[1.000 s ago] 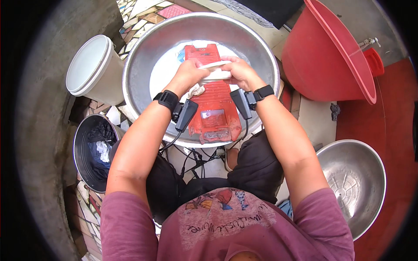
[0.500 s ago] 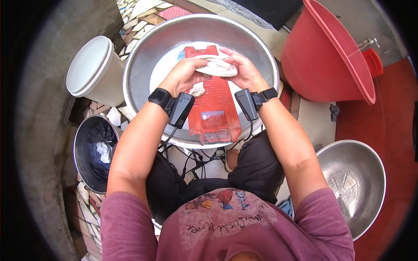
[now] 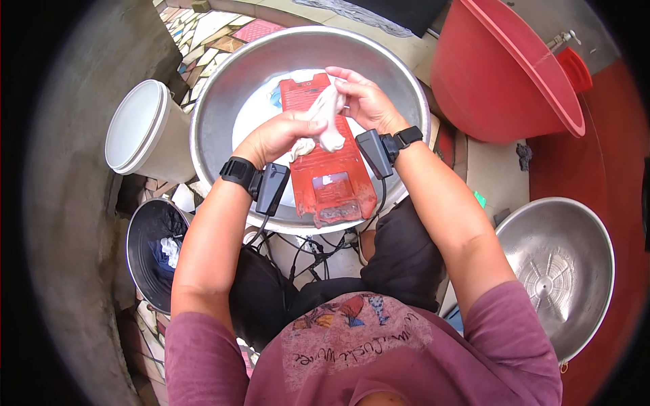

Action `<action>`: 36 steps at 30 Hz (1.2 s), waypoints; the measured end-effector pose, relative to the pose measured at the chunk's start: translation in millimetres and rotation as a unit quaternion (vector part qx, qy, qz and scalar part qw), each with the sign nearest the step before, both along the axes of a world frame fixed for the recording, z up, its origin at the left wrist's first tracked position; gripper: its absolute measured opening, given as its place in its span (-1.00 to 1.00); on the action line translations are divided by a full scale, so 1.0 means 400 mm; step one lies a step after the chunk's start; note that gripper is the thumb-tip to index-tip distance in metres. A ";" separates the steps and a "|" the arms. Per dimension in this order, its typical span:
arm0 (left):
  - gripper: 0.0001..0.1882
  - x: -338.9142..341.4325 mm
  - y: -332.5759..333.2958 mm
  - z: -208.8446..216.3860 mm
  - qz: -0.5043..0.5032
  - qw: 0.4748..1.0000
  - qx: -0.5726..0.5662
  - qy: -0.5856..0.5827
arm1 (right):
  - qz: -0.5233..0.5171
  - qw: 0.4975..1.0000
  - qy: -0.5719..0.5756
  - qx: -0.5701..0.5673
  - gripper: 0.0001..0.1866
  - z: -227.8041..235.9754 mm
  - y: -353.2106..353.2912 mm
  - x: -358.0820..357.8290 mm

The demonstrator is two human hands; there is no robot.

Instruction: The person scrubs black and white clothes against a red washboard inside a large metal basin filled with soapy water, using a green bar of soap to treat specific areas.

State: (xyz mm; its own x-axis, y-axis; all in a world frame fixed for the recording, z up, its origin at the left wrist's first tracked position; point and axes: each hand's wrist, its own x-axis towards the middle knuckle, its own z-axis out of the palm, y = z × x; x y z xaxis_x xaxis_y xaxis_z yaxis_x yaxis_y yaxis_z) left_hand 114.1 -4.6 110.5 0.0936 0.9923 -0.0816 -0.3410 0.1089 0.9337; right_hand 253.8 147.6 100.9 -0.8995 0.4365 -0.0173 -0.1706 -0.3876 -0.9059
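Observation:
Between my two hands is a small white cloth (image 3: pixel 328 110), wet and bunched, its lower end hanging down. My left hand (image 3: pixel 279 134) grips its left side with the thumb on top. My right hand (image 3: pixel 367 103) pinches its upper right part. Directly below lies a red ridged washboard (image 3: pixel 332 169), tilted in a wide metal basin (image 3: pixel 233 84) with whitish water. A small off-white lump (image 3: pixel 302 148) rests on the washboard beside my left hand; I cannot tell whether it is cloth. Something blue (image 3: pixel 275 97) shows in the water at the washboard's far left.
Left of the basin stand a lidded white bucket (image 3: pixel 139 125) and a dark bucket (image 3: pixel 145 233) holding dark and white cloths. A large red tub (image 3: pixel 494 74) leans at the far right. Nearer on the right sits a metal bowl (image 3: pixel 575 271). Black cables (image 3: pixel 315 254) run below the basin.
The cloth has gone from a flat folded shape to a bunched, hanging one. My left hand has moved slightly nearer to me, and the view has shifted a little.

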 end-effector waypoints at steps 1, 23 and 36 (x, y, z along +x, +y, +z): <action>-0.61 -0.009 -0.006 0.000 -0.043 0.996 -0.026 0.072 | -0.007 1.000 -0.007 0.008 -0.58 0.001 -0.010 0.002; -0.71 0.013 -0.008 0.018 0.110 0.976 0.022 0.188 | 0.021 0.998 -0.001 0.059 -0.67 0.063 -0.048 0.014; -0.78 0.030 -0.013 0.036 0.170 0.979 0.051 -0.096 | 0.106 0.992 0.026 0.062 -0.54 0.096 -0.059 0.039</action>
State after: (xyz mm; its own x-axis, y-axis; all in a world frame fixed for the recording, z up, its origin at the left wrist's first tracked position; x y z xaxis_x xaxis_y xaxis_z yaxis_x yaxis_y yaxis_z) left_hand 126.0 -9.9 125.1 -0.2392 0.9710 0.0068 -0.5118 -0.1320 0.8489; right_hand 269.3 124.0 139.2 -0.9696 0.2334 0.0741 -0.1457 -0.3068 -0.9406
